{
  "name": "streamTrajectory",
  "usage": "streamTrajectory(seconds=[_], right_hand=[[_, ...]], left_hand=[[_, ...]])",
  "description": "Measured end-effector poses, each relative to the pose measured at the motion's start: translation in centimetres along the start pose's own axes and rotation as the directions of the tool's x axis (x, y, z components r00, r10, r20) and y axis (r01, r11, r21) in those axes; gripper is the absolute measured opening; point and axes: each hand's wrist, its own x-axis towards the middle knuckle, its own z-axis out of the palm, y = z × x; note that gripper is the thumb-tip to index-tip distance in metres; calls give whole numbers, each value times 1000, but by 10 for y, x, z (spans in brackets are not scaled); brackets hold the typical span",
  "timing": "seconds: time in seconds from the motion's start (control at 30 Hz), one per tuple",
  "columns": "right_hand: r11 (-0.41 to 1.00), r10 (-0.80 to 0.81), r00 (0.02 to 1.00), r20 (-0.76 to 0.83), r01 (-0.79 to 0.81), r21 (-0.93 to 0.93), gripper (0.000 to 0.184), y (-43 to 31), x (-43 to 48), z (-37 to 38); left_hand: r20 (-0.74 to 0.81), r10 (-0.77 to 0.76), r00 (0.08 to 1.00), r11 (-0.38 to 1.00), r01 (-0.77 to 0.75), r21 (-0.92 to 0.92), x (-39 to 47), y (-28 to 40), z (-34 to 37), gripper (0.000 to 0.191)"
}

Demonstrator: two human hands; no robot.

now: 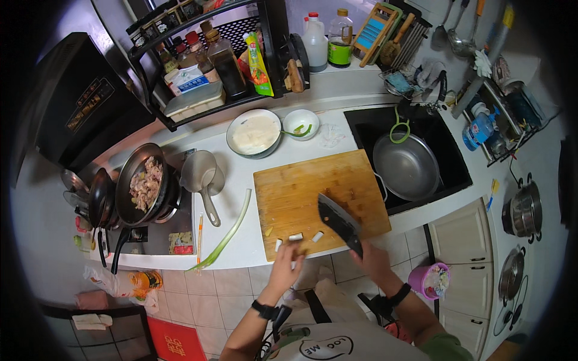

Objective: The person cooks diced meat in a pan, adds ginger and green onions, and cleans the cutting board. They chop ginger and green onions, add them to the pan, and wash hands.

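Note:
A dark-bladed kitchen cleaver is in my right hand, gripped by its handle, with the blade reaching over the wooden cutting board. At the board's front edge, my left hand is by the short white scallion pieces. Its fingertips are blurred; a small white bit shows beside them, and whether they hold it I cannot tell. Another white piece lies between the left hand and the cleaver. A yellowish slice rests near the board's left edge. Left of the board lies a long scallion stalk.
A frying pan of cut meat sits on the stove, beside a metal saucepan. Behind the board stand a bowl of whitish contents and a small bowl with green pieces. A metal basin lies in the black sink.

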Motion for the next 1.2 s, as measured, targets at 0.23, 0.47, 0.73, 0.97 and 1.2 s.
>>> streamTrajectory(seconds=[0.23,0.47,0.73,0.97,1.2], right_hand=[[974,150,967,207,-108,-201,37,-38,-30,69],[983,40,994,104,-58,177,34,-22,-29,61],[864,109,989,95,-142,482,31,-8,-6,35],[990,-3,1000,16,0,138,34,-57,-19,36],[997,-68,996,57,70,-35,35,-90,-26,77]], left_hand=[[-4,-376,927,923,374,-88,-73,-27,-59,12],[-208,174,962,948,-107,300,-18,-19,-67,30],[9,208,978,769,-169,617,45,-26,-9,30],[-201,77,977,797,61,601,14,-11,0,40],[-297,-83,951,928,183,326,-74,-16,-58,41]])
